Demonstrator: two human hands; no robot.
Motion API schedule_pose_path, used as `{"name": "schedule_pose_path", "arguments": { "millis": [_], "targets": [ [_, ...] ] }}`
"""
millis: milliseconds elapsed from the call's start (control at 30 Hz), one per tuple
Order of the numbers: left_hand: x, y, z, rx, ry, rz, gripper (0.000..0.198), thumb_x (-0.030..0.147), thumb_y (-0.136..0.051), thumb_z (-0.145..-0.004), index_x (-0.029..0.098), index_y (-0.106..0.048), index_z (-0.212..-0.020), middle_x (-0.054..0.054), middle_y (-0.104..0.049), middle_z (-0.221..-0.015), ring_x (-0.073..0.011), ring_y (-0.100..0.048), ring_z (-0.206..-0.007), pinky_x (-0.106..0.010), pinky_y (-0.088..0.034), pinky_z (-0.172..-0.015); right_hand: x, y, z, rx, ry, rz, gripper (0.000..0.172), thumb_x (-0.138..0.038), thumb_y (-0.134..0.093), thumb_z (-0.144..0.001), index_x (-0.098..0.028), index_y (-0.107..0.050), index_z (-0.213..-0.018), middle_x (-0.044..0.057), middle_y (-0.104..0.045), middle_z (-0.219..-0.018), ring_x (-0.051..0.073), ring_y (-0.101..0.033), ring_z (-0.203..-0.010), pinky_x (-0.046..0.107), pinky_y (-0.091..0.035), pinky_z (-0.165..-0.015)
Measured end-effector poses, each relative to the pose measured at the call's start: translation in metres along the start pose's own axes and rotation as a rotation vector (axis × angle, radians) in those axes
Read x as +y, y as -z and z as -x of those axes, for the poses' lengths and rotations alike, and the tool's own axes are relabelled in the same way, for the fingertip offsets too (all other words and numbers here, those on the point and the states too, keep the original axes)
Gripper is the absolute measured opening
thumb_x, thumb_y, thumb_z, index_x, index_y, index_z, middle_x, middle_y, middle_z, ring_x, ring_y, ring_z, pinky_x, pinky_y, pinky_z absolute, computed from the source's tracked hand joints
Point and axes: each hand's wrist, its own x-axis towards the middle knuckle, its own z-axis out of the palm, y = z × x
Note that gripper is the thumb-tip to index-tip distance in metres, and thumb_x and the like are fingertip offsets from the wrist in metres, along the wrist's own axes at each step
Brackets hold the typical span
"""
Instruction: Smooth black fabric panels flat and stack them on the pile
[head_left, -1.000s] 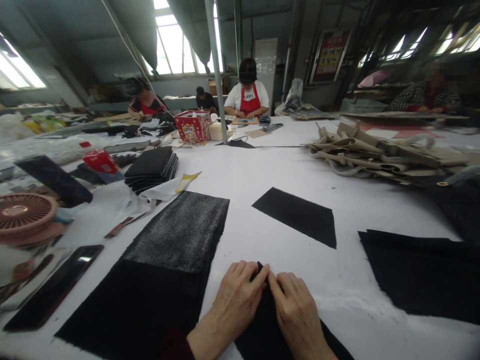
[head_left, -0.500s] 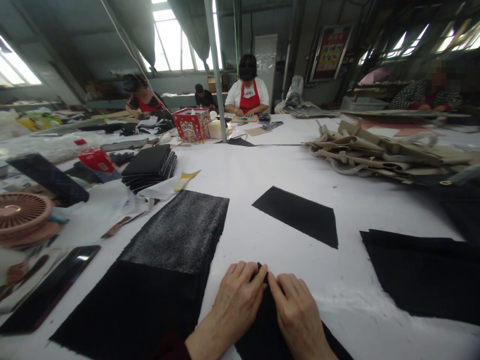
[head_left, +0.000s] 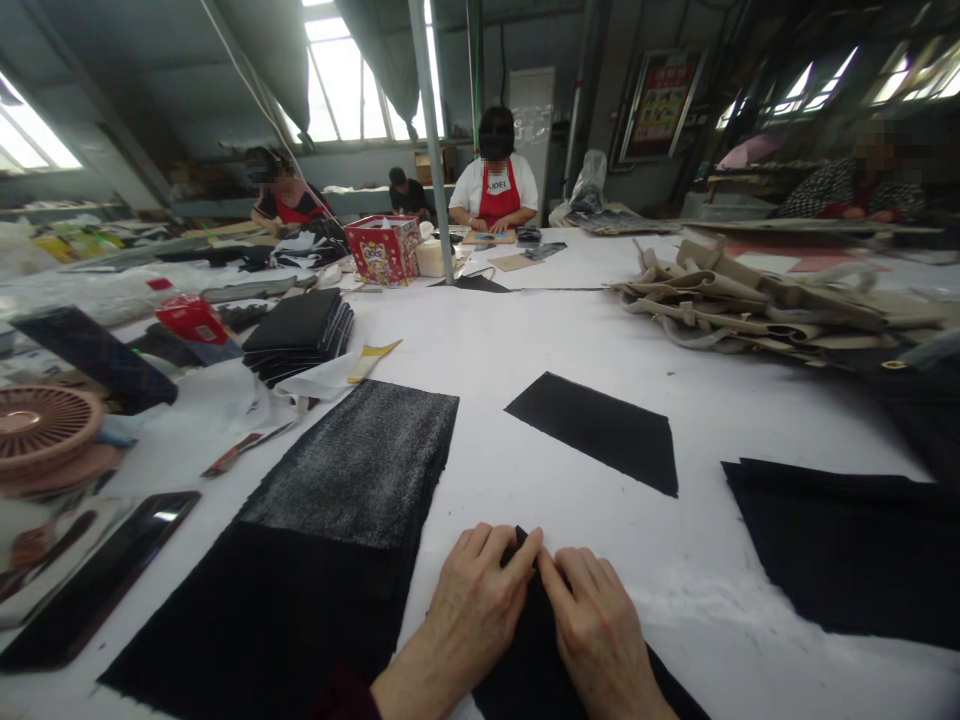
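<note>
A small black fabric piece (head_left: pixel 529 650) lies on the white table (head_left: pixel 525 330) right in front of me. My left hand (head_left: pixel 472 605) and my right hand (head_left: pixel 596 625) rest on it side by side, and their fingertips pinch its far corner together. To the left lies a long stack of black fuzzy fabric (head_left: pixel 322 540) with a grey upper part. A single black fabric piece (head_left: pixel 600 430) lies flat further out, and a larger pile of black pieces (head_left: pixel 847 540) sits at the right.
A phone (head_left: pixel 97 585) and a pink fan (head_left: pixel 45 430) lie at the left edge. A stack of black pieces (head_left: pixel 300 335), a red box (head_left: pixel 386 250) and a heap of beige straps (head_left: pixel 757 300) sit further back. Other people work at the table's far end.
</note>
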Motion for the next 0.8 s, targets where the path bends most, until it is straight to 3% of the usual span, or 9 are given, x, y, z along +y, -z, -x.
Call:
{"name": "schedule_pose_path", "arguments": {
  "millis": [500, 800],
  "targets": [
    [-0.0004, 0.002, -0.0003, 0.053, 0.005, 0.046, 0.026, 0.016, -0.048, -0.097, 0.021, -0.061, -0.119, -0.008, -0.061, -0.104, -0.0227, -0.057, -0.09, -0.039, -0.052, -0.078, 0.0008, 0.0014, -0.0004, -0.003, 0.01, -0.022, 0.032, -0.002, -0.036, -0.094, -0.007, -0.062, -0.111, 0.008, -0.054, -0.083, 0.02, -0.048, -0.075, 0.035, -0.041, -0.068],
    [-0.0017, -0.0001, -0.0004, 0.008, 0.011, 0.012, 0.037, 0.015, -0.048, -0.096, 0.02, -0.054, -0.132, -0.009, -0.06, -0.109, -0.0237, -0.056, -0.092, -0.041, -0.052, -0.079, 0.0006, 0.0004, -0.0005, -0.006, 0.023, -0.014, 0.033, -0.003, -0.033, -0.095, -0.006, -0.061, -0.113, 0.008, -0.054, -0.083, 0.02, -0.047, -0.076, 0.035, -0.04, -0.068]
  ]
}}
